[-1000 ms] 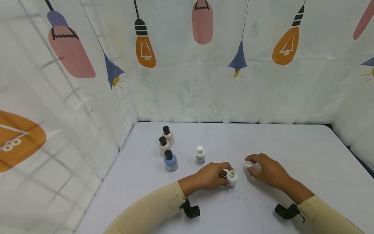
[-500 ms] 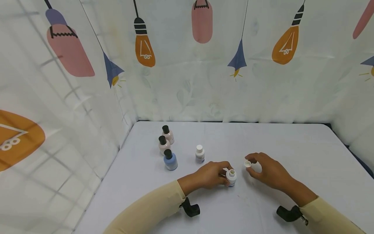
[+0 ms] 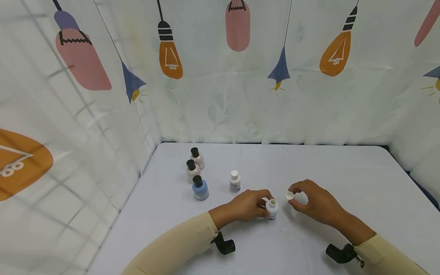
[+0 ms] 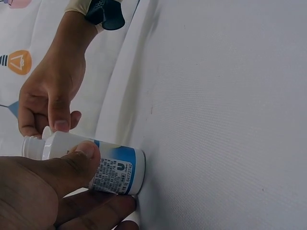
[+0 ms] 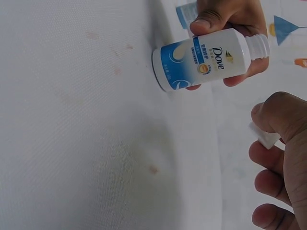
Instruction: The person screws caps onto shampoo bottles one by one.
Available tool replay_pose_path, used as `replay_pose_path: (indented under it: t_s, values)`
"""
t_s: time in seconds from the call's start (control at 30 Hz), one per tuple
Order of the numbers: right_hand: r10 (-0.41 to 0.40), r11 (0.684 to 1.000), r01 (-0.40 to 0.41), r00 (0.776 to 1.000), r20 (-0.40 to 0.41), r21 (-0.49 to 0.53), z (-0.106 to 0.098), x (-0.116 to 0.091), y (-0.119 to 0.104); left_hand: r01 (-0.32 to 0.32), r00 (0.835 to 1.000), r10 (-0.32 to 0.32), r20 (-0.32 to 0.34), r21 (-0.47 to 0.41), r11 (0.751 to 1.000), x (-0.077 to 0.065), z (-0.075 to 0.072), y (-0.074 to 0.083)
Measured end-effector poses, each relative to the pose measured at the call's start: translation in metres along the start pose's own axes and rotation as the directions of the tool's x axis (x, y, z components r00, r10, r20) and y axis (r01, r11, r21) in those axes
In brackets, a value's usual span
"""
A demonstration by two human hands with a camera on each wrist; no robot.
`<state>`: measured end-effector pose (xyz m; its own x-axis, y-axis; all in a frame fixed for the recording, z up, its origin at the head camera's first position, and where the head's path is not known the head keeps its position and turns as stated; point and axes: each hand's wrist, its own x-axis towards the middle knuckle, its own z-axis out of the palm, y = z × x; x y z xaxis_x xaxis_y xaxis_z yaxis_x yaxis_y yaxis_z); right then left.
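Observation:
My left hand (image 3: 245, 206) grips a small white Dove bottle (image 3: 272, 210) around its body. It stands upright on the table, and its neck is uncapped. The right wrist view shows the blue and white front label of the bottle (image 5: 206, 60); the left wrist view shows fine print and a barcode-like block on its back. To the right, my right hand (image 3: 316, 200) pinches a small white cap (image 3: 290, 195) between thumb and fingertips, a short way from the bottle neck. The cap's hollow side faces the head camera. The other right fingers are loosely bent in the right wrist view.
Another white bottle (image 3: 235, 181), capped, stands behind the left hand. Further left are a blue bottle (image 3: 200, 190) and two pale pink bottles (image 3: 193, 172) with black caps. A white cloth covers the table (image 3: 343, 168); a curtain printed with lamps (image 3: 220, 107) hangs behind.
My right hand has shifted slightly left, bringing the cap a little nearer the bottle and turning its hollow side more toward the head camera. The left hand and bottle stay nearly still.

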<state>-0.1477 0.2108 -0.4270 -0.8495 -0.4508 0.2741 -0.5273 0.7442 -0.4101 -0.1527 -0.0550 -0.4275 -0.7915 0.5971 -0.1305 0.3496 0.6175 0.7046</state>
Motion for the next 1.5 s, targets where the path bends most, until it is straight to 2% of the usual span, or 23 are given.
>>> replay_pose_path:
  t_s: [0.33, 0.6, 0.73, 1.0, 1.5]
  values:
    - [-0.08, 0.997, 0.08, 0.996, -0.026, -0.004, 0.001, 0.001, -0.002, -0.003, 1.0, 0.003, 0.002, -0.011, 1.0, 0.0, 0.0, -0.001]
    - [-0.195, 0.981, 0.194, 0.976, -0.092, -0.024, 0.0, 0.0, -0.002, -0.015, 1.0, 0.015, 0.004, -0.006, 1.0, 0.0, 0.0, 0.0]
    - [-0.202, 0.979, 0.202, 0.973, -0.111, -0.019, 0.0, 0.0, -0.004, -0.013, 1.0, 0.013, 0.004, -0.008, 1.0, -0.001, 0.0, 0.001]
    - [-0.166, 0.986, 0.165, 0.978, -0.129, -0.022, 0.0, 0.0, -0.011, 0.001, 1.0, 0.0, 0.003, -0.013, 1.0, -0.001, 0.0, 0.001]
    - [-0.262, 0.964, 0.265, 0.957, -0.129, 0.005, 0.003, 0.002, -0.014, -0.026, 1.0, 0.026, 0.008, -0.025, 0.999, 0.0, 0.0, -0.001]
